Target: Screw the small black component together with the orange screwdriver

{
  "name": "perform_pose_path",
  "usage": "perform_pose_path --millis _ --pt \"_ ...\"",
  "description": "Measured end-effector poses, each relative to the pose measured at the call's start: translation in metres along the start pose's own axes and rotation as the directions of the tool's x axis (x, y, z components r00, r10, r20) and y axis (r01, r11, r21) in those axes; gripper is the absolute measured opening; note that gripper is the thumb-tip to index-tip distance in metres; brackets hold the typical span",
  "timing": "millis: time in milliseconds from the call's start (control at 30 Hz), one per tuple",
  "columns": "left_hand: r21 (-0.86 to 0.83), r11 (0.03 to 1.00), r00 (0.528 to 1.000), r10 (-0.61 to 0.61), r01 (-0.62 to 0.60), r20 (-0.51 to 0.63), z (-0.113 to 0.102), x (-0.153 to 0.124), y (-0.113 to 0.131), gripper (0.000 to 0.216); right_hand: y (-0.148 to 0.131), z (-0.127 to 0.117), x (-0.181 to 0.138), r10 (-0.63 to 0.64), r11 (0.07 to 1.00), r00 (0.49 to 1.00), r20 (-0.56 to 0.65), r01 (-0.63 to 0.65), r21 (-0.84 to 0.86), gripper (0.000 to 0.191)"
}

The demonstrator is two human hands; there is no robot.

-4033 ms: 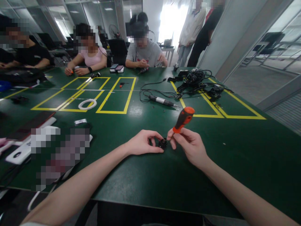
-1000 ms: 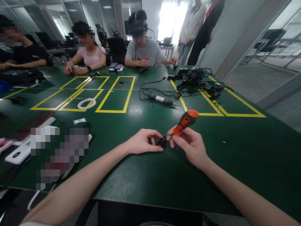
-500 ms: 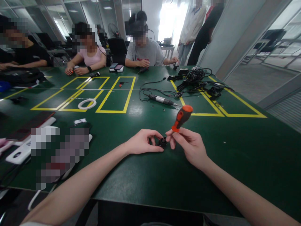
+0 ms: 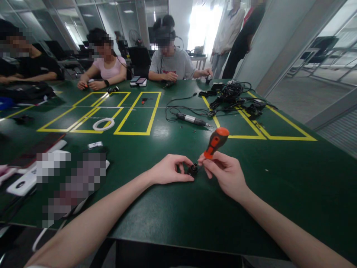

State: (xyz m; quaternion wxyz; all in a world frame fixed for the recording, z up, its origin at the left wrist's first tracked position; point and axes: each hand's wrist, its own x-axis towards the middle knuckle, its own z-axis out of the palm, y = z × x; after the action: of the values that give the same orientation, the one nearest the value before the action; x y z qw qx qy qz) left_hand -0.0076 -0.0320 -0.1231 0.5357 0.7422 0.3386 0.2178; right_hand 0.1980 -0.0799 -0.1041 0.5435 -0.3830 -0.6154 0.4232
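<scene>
My left hand [image 4: 173, 169] rests on the green table, its thumb and fingers closed around a small black cylindrical part [image 4: 192, 170]. The part stands on the tabletop with a narrow tube-like top; its exact kind is too small to make out. In my right hand [image 4: 224, 171] is a screwdriver [image 4: 216, 142] with an orange and dark grey handle. The fingers grip it low, below the handle, which leans up and to the right. Its shaft points down toward the black part and is mostly hidden by the fingers, so I cannot tell whether the tip touches it.
Beyond my hands lies a corded electric screwdriver [image 4: 191, 119], with a heap of black cables [image 4: 232, 91] behind it. A white ring [image 4: 103, 124] lies on yellow tape lines. Phones and white devices [image 4: 23, 180] occupy the left. Several people sit or stand across the table.
The screwdriver and my right fingers have shifted very slightly at the black part. My left hand keeps its hold in the same place.
</scene>
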Motion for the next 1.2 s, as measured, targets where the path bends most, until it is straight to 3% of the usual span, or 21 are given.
perform_pose_path --millis 267,500,867,1200 --pt "0.009 1.0 1.0 0.003 -0.004 0.007 -0.0008 0.0003 0.0024 0.04 0.0005 0.0021 -0.0003 -0.001 0.992 1.0 0.029 -0.003 0.129 0.034" --pt "-0.007 1.0 1.0 0.004 -0.004 0.018 -0.0015 0.0009 0.0019 0.04 -0.0021 -0.0004 0.0009 -0.009 0.998 1.0 0.016 0.008 0.069 0.033" --pt "0.0 1.0 1.0 0.011 -0.011 -0.002 -0.0012 0.0006 0.0011 0.039 0.0049 0.0013 -0.0028 -0.049 0.99 0.998 0.038 0.044 0.131 0.028" --pt "0.01 1.0 1.0 0.001 -0.001 0.002 -0.0007 0.0003 0.0006 0.041 0.0017 -0.0015 0.0017 0.003 0.996 0.999 0.054 -0.008 0.093 0.037"
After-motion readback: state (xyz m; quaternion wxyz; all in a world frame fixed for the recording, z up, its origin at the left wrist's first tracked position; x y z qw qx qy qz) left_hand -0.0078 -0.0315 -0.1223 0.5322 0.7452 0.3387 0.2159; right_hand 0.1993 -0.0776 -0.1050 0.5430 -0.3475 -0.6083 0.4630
